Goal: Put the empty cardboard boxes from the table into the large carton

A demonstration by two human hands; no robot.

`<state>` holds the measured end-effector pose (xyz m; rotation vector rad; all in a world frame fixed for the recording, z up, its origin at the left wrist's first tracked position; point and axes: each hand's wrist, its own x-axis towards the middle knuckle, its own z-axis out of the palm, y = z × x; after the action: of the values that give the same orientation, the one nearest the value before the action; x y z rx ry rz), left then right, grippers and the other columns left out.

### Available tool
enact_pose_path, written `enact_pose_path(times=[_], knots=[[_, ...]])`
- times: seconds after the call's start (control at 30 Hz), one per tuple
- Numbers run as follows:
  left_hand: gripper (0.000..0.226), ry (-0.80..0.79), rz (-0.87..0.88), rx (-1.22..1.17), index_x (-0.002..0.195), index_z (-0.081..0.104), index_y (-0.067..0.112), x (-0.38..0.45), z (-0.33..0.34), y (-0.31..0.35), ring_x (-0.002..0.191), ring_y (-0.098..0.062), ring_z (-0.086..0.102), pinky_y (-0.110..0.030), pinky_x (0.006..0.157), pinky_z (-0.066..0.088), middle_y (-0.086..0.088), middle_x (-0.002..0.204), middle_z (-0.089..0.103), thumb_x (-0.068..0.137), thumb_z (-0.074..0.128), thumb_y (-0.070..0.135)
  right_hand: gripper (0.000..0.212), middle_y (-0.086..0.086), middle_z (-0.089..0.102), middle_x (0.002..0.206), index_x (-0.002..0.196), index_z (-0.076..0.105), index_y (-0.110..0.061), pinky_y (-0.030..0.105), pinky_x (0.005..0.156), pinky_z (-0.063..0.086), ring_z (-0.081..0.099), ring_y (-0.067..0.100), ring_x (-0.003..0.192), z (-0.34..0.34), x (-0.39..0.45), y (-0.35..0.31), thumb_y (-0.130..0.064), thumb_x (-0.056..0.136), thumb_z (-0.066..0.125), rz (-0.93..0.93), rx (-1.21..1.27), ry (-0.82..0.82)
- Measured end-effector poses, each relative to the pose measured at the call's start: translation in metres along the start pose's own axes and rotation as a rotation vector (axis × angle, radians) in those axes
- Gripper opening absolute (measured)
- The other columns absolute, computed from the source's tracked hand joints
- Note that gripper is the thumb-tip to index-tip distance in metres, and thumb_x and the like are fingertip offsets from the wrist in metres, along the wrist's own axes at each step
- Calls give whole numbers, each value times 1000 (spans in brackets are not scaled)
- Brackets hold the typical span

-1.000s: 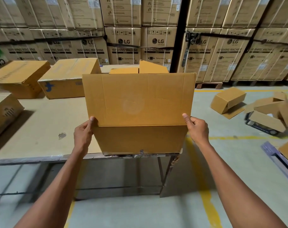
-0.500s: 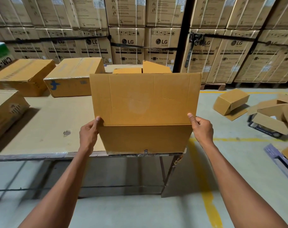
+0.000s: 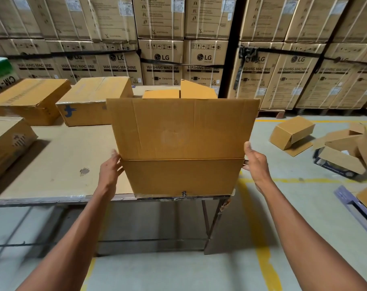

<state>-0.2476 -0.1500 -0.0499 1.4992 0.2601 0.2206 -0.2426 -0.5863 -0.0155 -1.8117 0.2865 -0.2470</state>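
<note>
Stacked washing-machine cartons (image 3: pixel 161 66) behind, I flank the large carton (image 3: pixel 182 154) on the table (image 3: pixel 52 164), left hand (image 3: pixel 110 171) and right hand (image 3: pixel 256 164) relaxed, steadying it for loading.

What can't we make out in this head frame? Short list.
- Inside of the open box, head view: its raised front flap blocks it, so its contents cannot be checked.
- Fingers of the left hand and right hand: tips hidden behind the box's side edges.
- Box at the far left: cut off by the frame edge.
- Small print on the stacked cartons: too small.
</note>
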Motion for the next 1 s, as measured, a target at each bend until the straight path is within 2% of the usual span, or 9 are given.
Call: enact_pose_path(times=[0.07,0.17,0.23,0.3,0.4,0.53,0.77,0.87,1.0], knots=[[75,-24,-70,-116,123,68,22,-3,-7,4,121,-17,63,-37,107,45,8,128,69,97,22,76,76,1,73,102,95,72,-22,51,105,49,69,22,98,-9,-2,-6,-89,80,40,111,208,-51],[90,-70,-144,-197,131,65,13,2,-21,4,129,-22,59,-41,110,43,-2,137,65,92,23,82,51,-9,72,86,68,71,-25,41,106,49,68,6,84,-24,0,-3,-48,105,45,110,248,-187],[76,-233,-137,-144,121,72,14,-1,-26,6,128,-18,58,-43,110,39,4,136,66,96,35,76,34,-7,70,124,88,81,-18,26,101,46,63,7,117,-27,1,0,-33,103,54,37,105,-238],[41,-276,-107,27,103,80,21,-3,-26,8,121,-18,62,-41,104,43,13,127,70,101,53,52,23,-5,66,134,102,81,-16,32,103,48,61,14,124,-26,3,6,-34,91,71,-8,82,-243],[22,-193,33,190,106,79,14,1,-26,1,126,-18,61,-39,103,47,4,149,55,92,72,29,67,-2,65,132,122,69,-33,43,99,53,65,19,112,-17,3,17,-60,63,87,-83,-5,-249],[35,-137,214,304,98,76,28,-8,-20,-15,123,-20,63,-40,101,51,-3,133,66,69,90,41,103,-10,24,163,152,24,-51,47,112,41,33,18,144,13,-5,28,-57,69,86,-182,-378,-178],[18,204,596,726,103,71,21,-29,10,-17,124,-29,47,-47,101,41,-7,133,53,88,73,13,104,-14,21,163,151,17,-58,53,103,49,36,25,144,36,-11,43,-63,70,82,-219,-487,-21],[18,-58,810,677,105,69,15,-43,48,-2,108,-17,56,-41,87,52,1,113,60,90,61,11,106,-14,21,164,152,16,-59,55,101,50,36,26,145,35,-11,45,-66,68,81,-226,-488,-13],[24,-395,679,779,115,69,26,-39,102,9,112,-7,55,-34,90,52,12,117,62,100,55,39,106,-14,21,164,150,15,-62,56,101,50,36,27,145,35,-12,45,-68,67,80,-224,-482,4]])
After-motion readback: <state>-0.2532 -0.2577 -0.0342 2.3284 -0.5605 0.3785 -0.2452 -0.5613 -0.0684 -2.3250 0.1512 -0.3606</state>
